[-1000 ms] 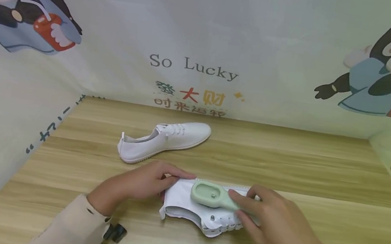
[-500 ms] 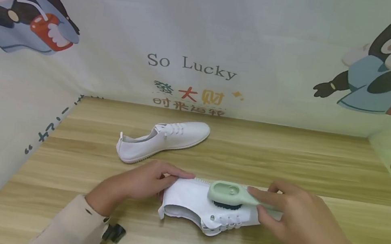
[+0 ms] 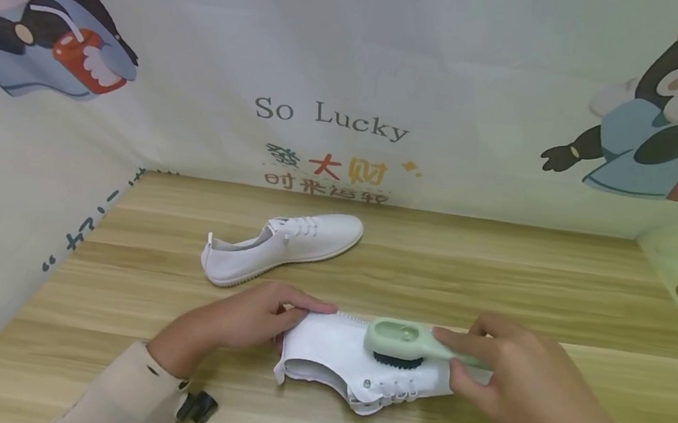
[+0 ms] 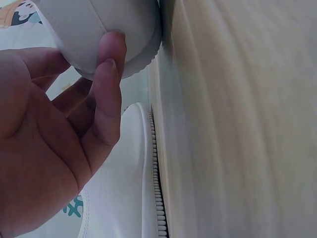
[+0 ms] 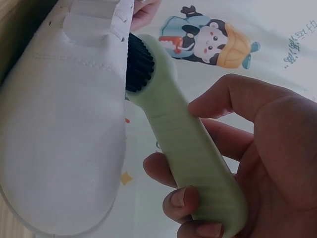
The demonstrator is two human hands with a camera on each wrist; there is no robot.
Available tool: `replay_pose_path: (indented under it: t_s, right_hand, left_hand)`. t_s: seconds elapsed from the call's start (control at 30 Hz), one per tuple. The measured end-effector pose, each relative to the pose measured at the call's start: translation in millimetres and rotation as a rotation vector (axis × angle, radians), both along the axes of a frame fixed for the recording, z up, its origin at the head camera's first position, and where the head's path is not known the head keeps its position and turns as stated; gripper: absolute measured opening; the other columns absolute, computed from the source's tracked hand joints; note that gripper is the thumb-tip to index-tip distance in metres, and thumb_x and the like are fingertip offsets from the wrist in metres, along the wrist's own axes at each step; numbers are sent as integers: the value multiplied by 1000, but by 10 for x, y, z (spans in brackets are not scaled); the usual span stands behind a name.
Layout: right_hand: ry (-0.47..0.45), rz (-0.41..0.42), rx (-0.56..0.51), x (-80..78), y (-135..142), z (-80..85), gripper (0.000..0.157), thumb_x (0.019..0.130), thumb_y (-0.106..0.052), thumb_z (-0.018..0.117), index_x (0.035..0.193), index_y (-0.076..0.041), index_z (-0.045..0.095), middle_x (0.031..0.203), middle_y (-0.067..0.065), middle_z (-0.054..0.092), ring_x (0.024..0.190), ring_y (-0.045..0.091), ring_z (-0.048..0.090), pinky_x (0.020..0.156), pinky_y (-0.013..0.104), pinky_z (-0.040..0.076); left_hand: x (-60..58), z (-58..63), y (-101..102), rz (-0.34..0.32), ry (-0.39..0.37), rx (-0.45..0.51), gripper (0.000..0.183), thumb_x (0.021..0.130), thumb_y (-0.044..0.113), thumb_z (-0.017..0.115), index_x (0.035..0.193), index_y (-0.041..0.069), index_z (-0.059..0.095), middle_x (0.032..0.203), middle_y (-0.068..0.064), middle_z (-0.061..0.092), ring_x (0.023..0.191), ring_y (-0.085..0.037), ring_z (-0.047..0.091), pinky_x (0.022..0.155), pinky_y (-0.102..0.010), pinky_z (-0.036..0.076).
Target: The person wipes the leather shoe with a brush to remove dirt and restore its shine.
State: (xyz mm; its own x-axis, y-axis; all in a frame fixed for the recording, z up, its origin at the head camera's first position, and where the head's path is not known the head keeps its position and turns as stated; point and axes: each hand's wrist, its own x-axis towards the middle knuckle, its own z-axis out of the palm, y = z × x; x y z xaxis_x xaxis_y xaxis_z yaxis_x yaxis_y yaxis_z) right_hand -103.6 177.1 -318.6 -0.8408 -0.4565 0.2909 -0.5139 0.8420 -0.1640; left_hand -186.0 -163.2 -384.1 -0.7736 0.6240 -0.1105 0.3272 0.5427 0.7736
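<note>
A white lace-up shoe (image 3: 323, 343) lies on its side on the wooden table, its opening facing the near edge. My left hand (image 3: 260, 311) holds it by the heel; in the left wrist view, fingers and thumb pinch the heel end (image 4: 133, 25). In my right hand (image 3: 521, 385) is a pale green brush (image 3: 396, 338), gripped by its handle (image 5: 198, 158). Its dark bristles (image 5: 139, 64) meet the shoe's upper side wall near the laces. Part of the toe is hidden behind the right hand in the head view.
A second white shoe (image 3: 303, 246) stands upright on its sole farther back, left of centre. Printed white sheeting (image 3: 478, 116) walls off the back and both sides of the table (image 3: 496, 273). Small black objects sit beside both wrists.
The brush and right hand have slid rightward along the shoe toward its toe, mostly in the first half second. The left hand and both shoes have kept their places.
</note>
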Motion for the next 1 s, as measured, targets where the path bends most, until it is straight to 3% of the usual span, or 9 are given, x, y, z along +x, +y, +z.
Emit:
replay_pose_path:
  t_s: [0.2, 0.37, 0.5, 0.73, 1.0]
  right_hand:
    - [22, 3, 5, 3, -86, -47, 37, 78, -21, 72, 113, -33, 76, 86, -11, 60, 60, -1, 39, 51, 19, 31]
    - [7, 3, -7, 16, -153, -99, 38, 80, -20, 71, 116, -34, 75, 88, -12, 59, 58, -3, 35, 51, 18, 31]
    - [29, 30, -23, 6, -203, -145, 39, 83, -20, 71, 120, -33, 73, 90, -11, 59, 59, -4, 35, 53, 18, 33]
    - [127, 117, -41, -5, -315, -267, 42, 83, -17, 74, 124, -29, 71, 96, -5, 61, 70, 2, 47, 59, 21, 42]
    - [117, 124, -21, -16, -460, -331, 43, 86, -20, 74, 128, -30, 69, 101, -3, 61, 76, 6, 50, 61, 23, 44]
  left_hand:
    - [5, 6, -6, 5, 3, 8, 40, 104, 9, 45, 132, 28, 66, 95, -1, 68, 46, -6, 44, 50, -24, 46]
    - [9, 16, -11, 11, -16, -2, 41, 104, 9, 44, 132, 30, 65, 94, 1, 68, 46, -6, 44, 50, -24, 46]
    - [2, 24, -13, 3, -11, 8, 42, 104, 6, 44, 132, 28, 65, 98, -2, 69, 48, -7, 47, 50, -25, 47]
    - [14, 10, -14, -12, -40, 31, 48, 101, -3, 41, 133, 23, 65, 115, -7, 69, 55, -15, 55, 52, -26, 49]
    - [11, -6, -10, -11, -71, 50, 48, 101, -3, 40, 135, 22, 64, 119, -7, 69, 57, -16, 58, 52, -27, 51]
